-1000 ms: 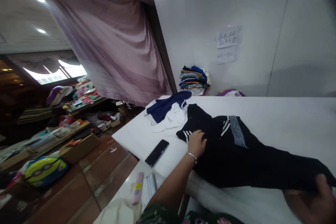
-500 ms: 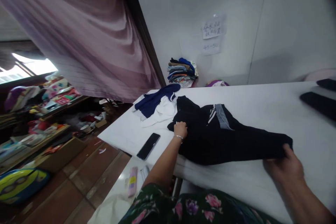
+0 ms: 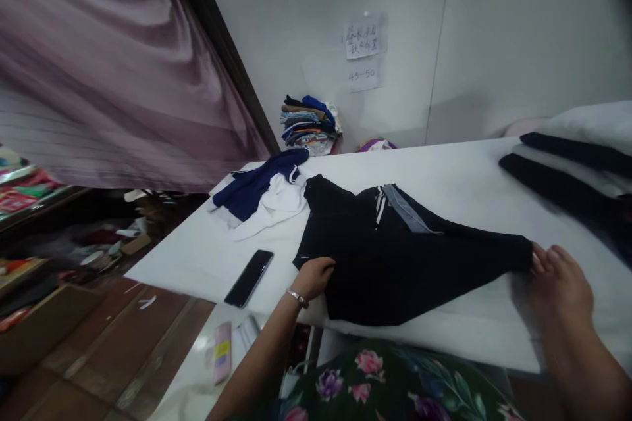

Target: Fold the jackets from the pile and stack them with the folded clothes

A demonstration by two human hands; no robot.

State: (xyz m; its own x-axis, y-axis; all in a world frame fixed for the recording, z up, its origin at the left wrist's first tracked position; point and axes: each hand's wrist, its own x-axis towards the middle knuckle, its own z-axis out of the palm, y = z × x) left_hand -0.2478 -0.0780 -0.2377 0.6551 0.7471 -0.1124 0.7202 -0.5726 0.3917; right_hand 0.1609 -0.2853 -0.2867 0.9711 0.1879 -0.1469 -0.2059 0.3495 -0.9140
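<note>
A black garment (image 3: pixel 365 256) with white stripes and a grey strip lies spread on the white table (image 3: pixel 444 171). I cannot tell whether its long tapering part is a leg or a sleeve. My left hand (image 3: pixel 316 276), a bracelet at its wrist, pinches the garment near its left edge. At the far right, my right hand (image 3: pixel 563 276) grips the narrow end, fingers closed on the cloth. A white garment (image 3: pixel 276 207) and a navy blue one touch or lie close to the black cloth's left side.
A phone (image 3: pixel 249 278) lies near the table's front left. Behind the table stands a stack of folded clothes (image 3: pixel 309 125). More dark garments (image 3: pixel 567 177) lie at the right. Left are a hanging pink curtain (image 3: pixel 123 79) and boxes on the tiled floor. A pink packet (image 3: pixel 222 352) rests on a lower surface.
The view has turned to the right, showing more dark garments there. My right hand has drawn the narrow end out straighter, and the garment's lower edge now slopes up toward it.
</note>
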